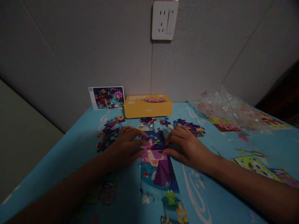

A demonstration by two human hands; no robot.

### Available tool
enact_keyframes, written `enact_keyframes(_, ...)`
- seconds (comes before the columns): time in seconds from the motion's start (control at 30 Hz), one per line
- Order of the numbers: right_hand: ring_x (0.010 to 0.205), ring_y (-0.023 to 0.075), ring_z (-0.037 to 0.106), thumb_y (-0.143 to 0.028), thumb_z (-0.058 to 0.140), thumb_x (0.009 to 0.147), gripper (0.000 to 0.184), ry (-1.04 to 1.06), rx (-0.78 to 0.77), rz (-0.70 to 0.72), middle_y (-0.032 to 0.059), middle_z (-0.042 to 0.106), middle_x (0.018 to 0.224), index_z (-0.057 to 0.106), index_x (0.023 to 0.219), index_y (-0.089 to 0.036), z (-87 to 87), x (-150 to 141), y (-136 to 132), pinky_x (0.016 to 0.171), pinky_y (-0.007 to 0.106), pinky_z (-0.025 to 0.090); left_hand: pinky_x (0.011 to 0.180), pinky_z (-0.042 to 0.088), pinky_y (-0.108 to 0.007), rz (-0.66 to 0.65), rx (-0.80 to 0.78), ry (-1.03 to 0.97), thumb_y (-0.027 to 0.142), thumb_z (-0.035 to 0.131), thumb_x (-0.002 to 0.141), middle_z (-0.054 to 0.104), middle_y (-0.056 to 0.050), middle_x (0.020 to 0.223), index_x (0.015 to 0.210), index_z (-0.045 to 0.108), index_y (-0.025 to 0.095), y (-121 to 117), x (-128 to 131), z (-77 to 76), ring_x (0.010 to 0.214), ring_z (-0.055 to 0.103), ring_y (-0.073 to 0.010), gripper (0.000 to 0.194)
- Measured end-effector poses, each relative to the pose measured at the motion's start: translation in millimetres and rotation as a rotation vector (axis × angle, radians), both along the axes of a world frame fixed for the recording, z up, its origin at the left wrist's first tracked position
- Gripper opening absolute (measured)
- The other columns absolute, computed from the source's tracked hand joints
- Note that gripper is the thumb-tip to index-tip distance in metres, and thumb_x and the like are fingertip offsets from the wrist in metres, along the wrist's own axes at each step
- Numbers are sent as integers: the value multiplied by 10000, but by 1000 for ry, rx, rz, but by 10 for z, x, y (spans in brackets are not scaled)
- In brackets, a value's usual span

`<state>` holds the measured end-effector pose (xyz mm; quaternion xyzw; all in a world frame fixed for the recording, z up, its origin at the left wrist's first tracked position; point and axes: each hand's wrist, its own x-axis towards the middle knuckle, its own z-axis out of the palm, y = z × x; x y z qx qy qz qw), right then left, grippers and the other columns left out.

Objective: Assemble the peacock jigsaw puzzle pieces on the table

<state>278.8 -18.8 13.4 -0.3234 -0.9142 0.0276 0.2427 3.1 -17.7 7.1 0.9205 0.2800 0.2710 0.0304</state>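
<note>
A strip of joined jigsaw puzzle pieces (161,172) lies on the table, showing a white bird, a purple tent and a frog. At its far end is a dark blue puzzle section (155,137), its near edge against the purple part; I cannot tell whether they interlock. My left hand (128,146) holds this section's left side, thumb and fingers at its edge. From the right, my right hand (184,143) grips its other edge with bent fingers and thumb. Loose puzzle pieces lie behind my left hand (108,133) and behind my right hand (190,126).
A yellow puzzle box (148,107) stands by the wall, with a reference picture card (108,98) leaning at its left. Clear plastic bags (231,109) lie at the back right. The blue cartoon tablecloth (205,186) covers the table. A socket (164,20) is on the wall.
</note>
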Motion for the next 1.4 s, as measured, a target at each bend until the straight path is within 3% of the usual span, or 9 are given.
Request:
enact_keyframes(0.2,798,242,581,-372,651,931,243,-86,15,-215,74,648,807,692,858,-145,-16,110,118,746,371,421,1019,326,-490,20,-59,50,212,616,935,631,-73,1228,1068,674,235,5,-7,-37,1127,582,-263,147)
enact_keyframes(0.57,810,239,596,-355,679,916,214,-162,30,-288,71,666,809,710,834,-160,-62,160,229,809,387,411,1063,311,-528,11,-143,116,265,713,872,589,-91,1306,1120,668,260,-17,-7,-32,1224,538,-290,251)
enact_keyframes(0.73,767,216,573,-280,608,956,258,-197,42,-320,62,630,747,696,749,-154,-59,195,275,747,350,393,1068,309,-518,-5,-156,122,277,733,855,579,-98,1327,1142,670,256,-31,-7,-16,1235,535,-304,295)
enact_keyframes(0.9,808,226,573,-229,619,924,143,-166,16,-319,71,649,797,731,865,-162,-62,197,276,753,348,390,1059,311,-506,-20,-162,112,281,722,863,579,-99,1327,1153,668,262,-20,-9,-20,1236,530,-297,295)
enact_keyframes(1.27,873,254,586,-225,574,930,187,-183,-29,-301,98,663,861,749,934,-162,-11,163,220,827,401,431,1073,314,-498,-38,-183,125,347,731,852,560,-98,1354,1181,652,271,-32,-32,11,1253,514,-309,346)
enact_keyframes(1.4,968,303,596,-256,598,903,208,-173,14,-414,134,682,1019,758,1013,-182,10,205,215,891,463,431,1075,320,-491,-32,-194,127,339,731,849,547,-94,1372,1189,652,275,-29,-33,8,1268,502,-312,355)
